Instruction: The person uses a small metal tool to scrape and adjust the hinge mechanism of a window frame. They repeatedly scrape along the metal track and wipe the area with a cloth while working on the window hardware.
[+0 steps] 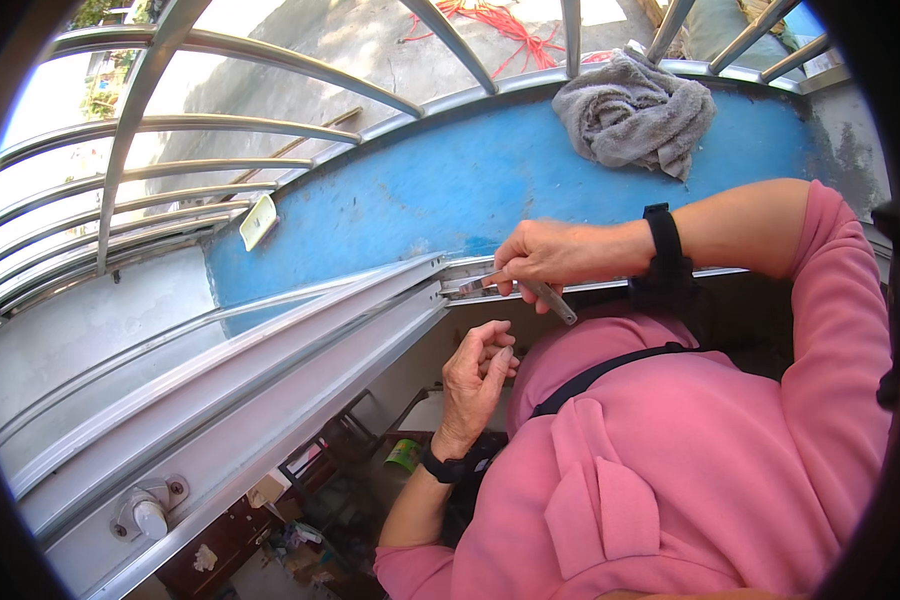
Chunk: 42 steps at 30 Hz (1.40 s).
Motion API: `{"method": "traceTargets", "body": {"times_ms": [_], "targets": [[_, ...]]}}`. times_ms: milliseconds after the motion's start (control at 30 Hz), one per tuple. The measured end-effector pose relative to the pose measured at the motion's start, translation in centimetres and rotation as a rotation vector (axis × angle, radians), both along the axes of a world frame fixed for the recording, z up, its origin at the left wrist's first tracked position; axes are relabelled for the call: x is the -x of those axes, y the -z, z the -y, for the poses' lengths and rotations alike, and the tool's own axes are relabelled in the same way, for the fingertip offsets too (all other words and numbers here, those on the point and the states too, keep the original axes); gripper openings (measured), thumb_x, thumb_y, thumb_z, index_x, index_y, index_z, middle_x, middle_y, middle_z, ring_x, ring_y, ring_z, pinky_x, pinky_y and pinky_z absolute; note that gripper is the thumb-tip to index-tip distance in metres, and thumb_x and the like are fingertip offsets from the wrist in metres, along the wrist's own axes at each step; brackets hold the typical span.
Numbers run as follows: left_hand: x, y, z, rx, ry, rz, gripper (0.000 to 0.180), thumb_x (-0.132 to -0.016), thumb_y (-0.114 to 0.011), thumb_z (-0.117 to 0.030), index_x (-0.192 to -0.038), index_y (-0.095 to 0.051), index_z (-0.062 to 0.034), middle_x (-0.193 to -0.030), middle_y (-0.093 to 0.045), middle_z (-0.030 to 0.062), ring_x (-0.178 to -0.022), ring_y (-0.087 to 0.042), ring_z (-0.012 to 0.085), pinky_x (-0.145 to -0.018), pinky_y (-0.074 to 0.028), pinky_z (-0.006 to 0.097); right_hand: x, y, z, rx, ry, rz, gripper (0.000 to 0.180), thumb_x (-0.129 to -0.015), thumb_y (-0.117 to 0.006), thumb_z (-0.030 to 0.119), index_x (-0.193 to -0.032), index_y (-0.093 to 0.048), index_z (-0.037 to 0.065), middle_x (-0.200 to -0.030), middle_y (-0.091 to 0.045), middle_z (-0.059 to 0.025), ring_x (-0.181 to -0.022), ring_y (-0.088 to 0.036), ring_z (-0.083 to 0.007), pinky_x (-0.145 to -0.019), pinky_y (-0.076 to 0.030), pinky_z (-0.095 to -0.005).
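Note:
My right hand is closed around a slim tool with a grey handle that has a hole at its end. The tool's head points left and down into the window track, at the end of the white sliding sash. Its tip is small and partly hidden, so I cannot tell its exact kind. My left hand hangs below the track, near my body, with fingers loosely bent and the thumb apart. Nothing shows in it, and it is not touching the frame.
A crumpled grey towel lies on the blue ledge beyond the window. Metal bars enclose the ledge. A small pale tray leans at its left end. A round knob juts from the sash. Indoors, below, stands a green container.

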<state>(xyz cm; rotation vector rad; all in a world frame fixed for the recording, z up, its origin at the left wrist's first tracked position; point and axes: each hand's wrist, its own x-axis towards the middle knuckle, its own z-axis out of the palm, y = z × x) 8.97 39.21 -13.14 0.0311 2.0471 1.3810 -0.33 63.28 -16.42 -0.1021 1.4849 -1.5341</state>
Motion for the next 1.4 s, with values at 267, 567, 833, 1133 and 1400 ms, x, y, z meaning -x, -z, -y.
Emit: {"method": "traceTargets", "body": {"times_ms": [267, 567, 833, 1133, 1400], "targets": [[2.0, 2.1, 0.2, -0.052, -0.121, 0.002, 0.039, -0.107, -0.056, -0.014, -0.142, -0.05, 0.0022, -0.112, -0.068, 0.0127, -0.084, -0.067, 0.0127, -0.071, -0.057, 0.026, 3.1, 2.1, 2.2, -0.175, 0.179, -0.66, 0.017, -0.094, -0.062, 0.013, -0.102, -0.055, 0.001, -0.078, -0.066, -0.0231, -0.078, -0.067, -0.0445, -0.069, -0.052, -0.0515], [5.3, 4.9, -0.7, -0.002, -0.135, -0.222, 0.065, -0.108, -0.051, -0.013, -0.164, -0.019, -0.0016, -0.141, -0.055, 0.0204, -0.092, -0.066, 0.0142, -0.072, -0.057, 0.026, 3.2, 4.1, 5.1, -0.042, 0.118, -0.774, 0.023, -0.095, -0.063, 0.009, -0.106, -0.045, 0.0, -0.095, -0.065, -0.0224, -0.092, -0.065, -0.0445, -0.077, -0.054, -0.0494], [5.6, 5.4, 0.9, 0.006, -0.053, -0.342, 0.062, -0.102, -0.055, -0.005, -0.159, -0.032, -0.0017, -0.154, -0.046, 0.0171, -0.109, -0.066, 0.021, -0.074, -0.054, 0.025, 3.2, 4.0, 3.2, 0.008, 0.053, -0.528, 0.027, -0.089, -0.069, 0.009, -0.111, -0.06, -0.004, -0.094, -0.071, -0.0211, -0.085, -0.071, -0.0318, -0.073, -0.054, -0.0431], [4.4, 3.7, 1.4, -0.004, -0.13, -0.251, 0.04, -0.109, -0.045, -0.008, -0.149, -0.043, -0.0063, -0.112, -0.068, 0.0086, -0.076, -0.06, 0.007, -0.055, -0.046, 0.02, 0.9, 3.2, 3.1, 0.235, 0.053, -0.682, 0.024, -0.095, -0.07, 0.011, -0.114, -0.058, 0.004, -0.093, -0.073, -0.0165, -0.085, -0.07, -0.0302, -0.074, -0.053, -0.0404], [3.4, 4.0, 0.9, 0.065, -0.121, -0.246, 0.018, -0.11, -0.055, -0.017, -0.116, -0.063, -0.0017, -0.084, -0.072, 0.0062, -0.059, -0.061, 0.0081, -0.049, -0.045, 0.023, -0.6, 2.2, 1.2, 0.091, -0.034, -0.625, 0.027, -0.094, -0.073, 0.018, -0.109, -0.058, 0.0, -0.086, -0.072, -0.0175, -0.08, -0.07, -0.0354, -0.07, -0.052, -0.0442]]}}
